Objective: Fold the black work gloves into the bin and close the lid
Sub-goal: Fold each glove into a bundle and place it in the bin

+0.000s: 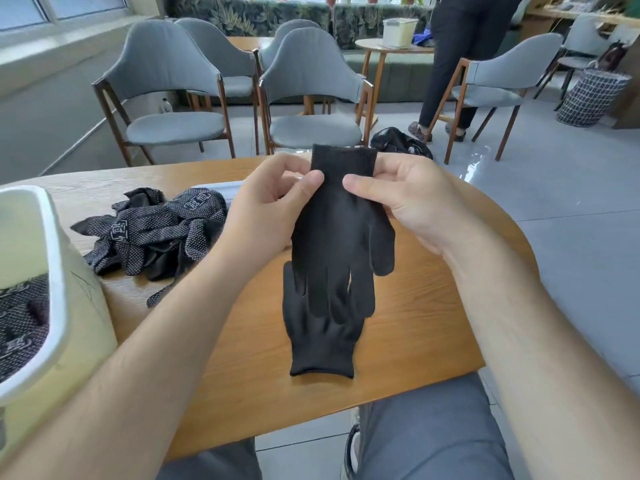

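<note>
L hand [263,202], R hand [408,199] & forearms [156,341] bare. Grey fabric trousers [433,438] well below fingers; dark-and-white shoe [350,448] btwn trouser legs.

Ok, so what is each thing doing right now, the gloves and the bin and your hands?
Held glove: hanging from both hands, unfolded.
Left hand: pinching the held glove.
Right hand: pinching the held glove.
Second glove: lying flat on the table.
Dotted gloves: loose heap, unfolded.
Bin: open, no lid on.
Binned gloves: inside the bin.

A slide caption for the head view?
Left hand and right hand hold a black glove by its cuff over a second glove on the table.
</note>
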`<move>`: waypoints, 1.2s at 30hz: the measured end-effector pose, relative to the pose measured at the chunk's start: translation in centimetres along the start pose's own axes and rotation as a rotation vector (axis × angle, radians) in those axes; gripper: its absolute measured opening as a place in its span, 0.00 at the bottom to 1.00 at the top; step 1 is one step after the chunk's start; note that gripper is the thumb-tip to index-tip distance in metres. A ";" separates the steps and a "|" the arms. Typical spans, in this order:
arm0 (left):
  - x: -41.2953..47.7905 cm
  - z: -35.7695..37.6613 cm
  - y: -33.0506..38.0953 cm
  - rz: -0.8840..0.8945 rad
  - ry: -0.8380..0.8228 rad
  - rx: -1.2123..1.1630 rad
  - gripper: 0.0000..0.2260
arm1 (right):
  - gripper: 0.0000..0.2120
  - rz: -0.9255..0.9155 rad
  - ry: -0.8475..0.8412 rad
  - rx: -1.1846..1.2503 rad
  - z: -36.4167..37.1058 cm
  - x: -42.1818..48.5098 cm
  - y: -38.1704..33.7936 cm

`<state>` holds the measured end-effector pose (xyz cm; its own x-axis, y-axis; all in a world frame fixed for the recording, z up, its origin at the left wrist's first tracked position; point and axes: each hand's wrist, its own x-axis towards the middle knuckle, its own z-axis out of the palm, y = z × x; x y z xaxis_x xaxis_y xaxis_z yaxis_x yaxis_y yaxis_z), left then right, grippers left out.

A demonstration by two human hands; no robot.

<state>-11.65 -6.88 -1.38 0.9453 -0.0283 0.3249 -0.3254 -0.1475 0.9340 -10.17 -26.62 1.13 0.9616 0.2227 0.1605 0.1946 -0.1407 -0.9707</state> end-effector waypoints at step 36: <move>-8.9 -1.8 -6.5 0.220 -0.219 0.440 0.06 | 0.08 -0.244 0.036 -0.414 3.4 -8.8 8.5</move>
<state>-17.95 -3.85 -10.02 0.8535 -0.3042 0.4230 -0.5209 -0.5142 0.6814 -17.65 -26.55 -9.17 0.8829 0.2647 0.3879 0.4692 -0.4621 -0.7525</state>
